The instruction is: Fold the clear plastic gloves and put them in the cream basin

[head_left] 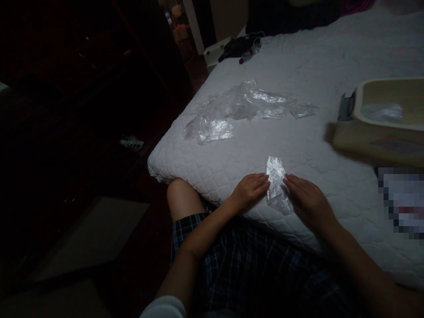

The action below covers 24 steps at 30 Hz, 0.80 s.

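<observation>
A folded strip of clear plastic lies on the white quilted bed in front of me. My left hand rests at its left edge, fingers stretched out and fingertips touching the plastic. On the other side, my right hand has its fingers extended against the right edge. Farther back on the bed, several crumpled clear plastic bags are spread in a loose heap.
A beige bin with clear plastic inside stands at the right. A pixelated item lies below it. Near the bed's far left edge are a dark cloth and a clear bottle. Flat cardboard lies lower left.
</observation>
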Each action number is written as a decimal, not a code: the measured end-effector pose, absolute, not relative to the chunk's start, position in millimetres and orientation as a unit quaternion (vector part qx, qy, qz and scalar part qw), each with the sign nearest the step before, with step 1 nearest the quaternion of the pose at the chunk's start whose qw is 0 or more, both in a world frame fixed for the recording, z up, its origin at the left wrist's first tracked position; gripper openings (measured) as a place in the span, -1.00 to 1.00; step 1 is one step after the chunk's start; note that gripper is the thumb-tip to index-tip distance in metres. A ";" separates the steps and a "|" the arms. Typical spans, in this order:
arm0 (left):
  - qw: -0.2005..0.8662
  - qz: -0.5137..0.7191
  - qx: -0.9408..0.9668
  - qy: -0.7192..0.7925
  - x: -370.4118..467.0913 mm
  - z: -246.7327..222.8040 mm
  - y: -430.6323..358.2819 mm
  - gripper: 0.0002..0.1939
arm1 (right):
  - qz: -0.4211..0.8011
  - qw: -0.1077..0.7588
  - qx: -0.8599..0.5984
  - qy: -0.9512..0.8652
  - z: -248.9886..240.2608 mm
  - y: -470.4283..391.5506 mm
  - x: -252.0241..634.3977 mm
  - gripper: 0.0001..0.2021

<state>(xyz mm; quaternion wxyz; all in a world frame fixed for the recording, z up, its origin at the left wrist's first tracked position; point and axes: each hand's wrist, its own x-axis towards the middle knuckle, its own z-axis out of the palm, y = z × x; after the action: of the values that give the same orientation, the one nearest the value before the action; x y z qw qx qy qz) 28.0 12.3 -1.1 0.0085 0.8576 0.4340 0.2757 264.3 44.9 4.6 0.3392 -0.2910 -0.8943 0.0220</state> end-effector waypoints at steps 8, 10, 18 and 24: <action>0.092 0.337 0.824 0.446 25.6 -2.2 13.3 -0.73 | 0.066 0.314 -0.294 -0.900 -5.1 49.0 265.9 -0.65; 0.104 0.351 0.819 0.442 24.8 -3.1 15.1 -0.72 | 0.083 0.312 -0.303 -0.897 -4.0 49.0 264.7 -0.66; 0.076 0.316 0.824 0.465 28.5 -6.0 15.5 -0.73 | 0.088 0.315 -0.303 -0.895 -0.1 49.3 263.4 -0.72; 0.074 0.325 0.817 0.470 30.4 -4.6 14.2 -0.75 | 0.108 0.314 -0.311 -0.891 -0.7 49.7 263.4 -0.74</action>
<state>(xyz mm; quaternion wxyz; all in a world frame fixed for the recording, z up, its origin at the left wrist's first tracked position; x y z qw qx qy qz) 30.4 14.2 -4.6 0.0745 0.8173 0.4696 0.3254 263.4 49.7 -0.7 0.3142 -0.3106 -0.8906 0.1076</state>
